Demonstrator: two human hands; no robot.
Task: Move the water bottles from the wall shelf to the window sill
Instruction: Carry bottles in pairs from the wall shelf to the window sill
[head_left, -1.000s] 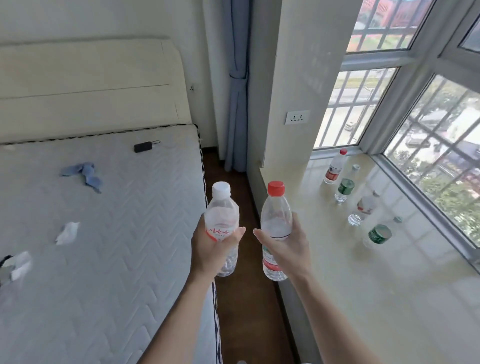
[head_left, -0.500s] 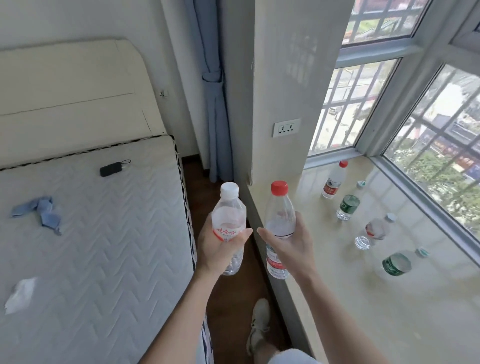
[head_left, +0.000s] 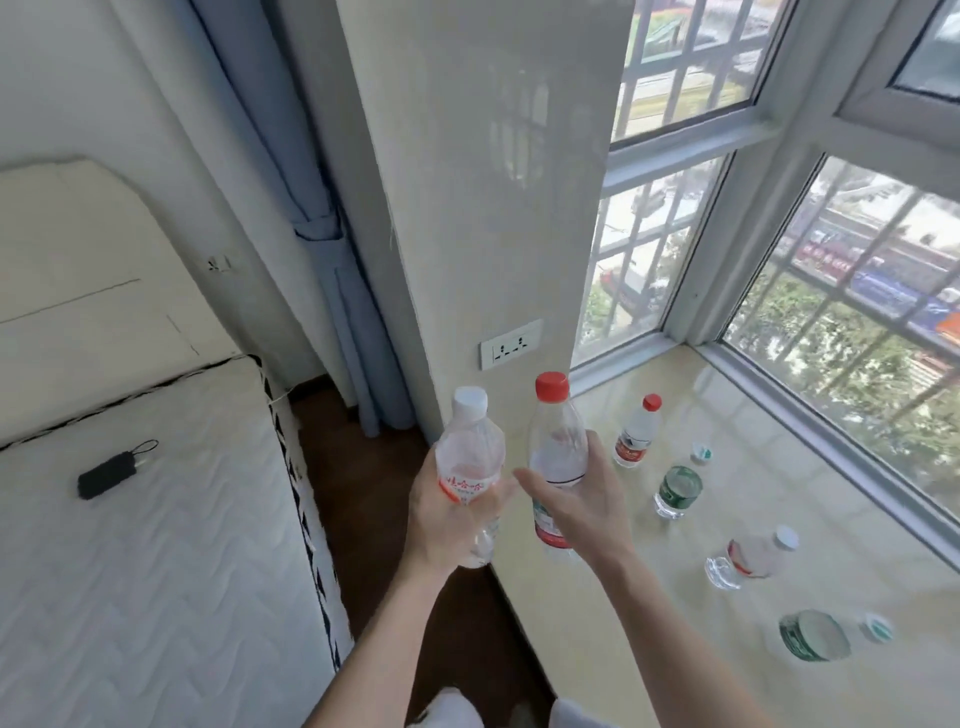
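Left hand grips a white-cap bottle, right hand a red-cap bottle, both now carried nearer the sill at 3 o'clock, so setting down looks close.

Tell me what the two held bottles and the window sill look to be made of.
The white-capped bottle seems to be thin clear plastic, glossy and see-through, with a printed red label. The red-capped bottle looks the same, its cap opaque plastic. The window sill is probably polished stone or glazed tile, cream: it shines and shows faint reflections.
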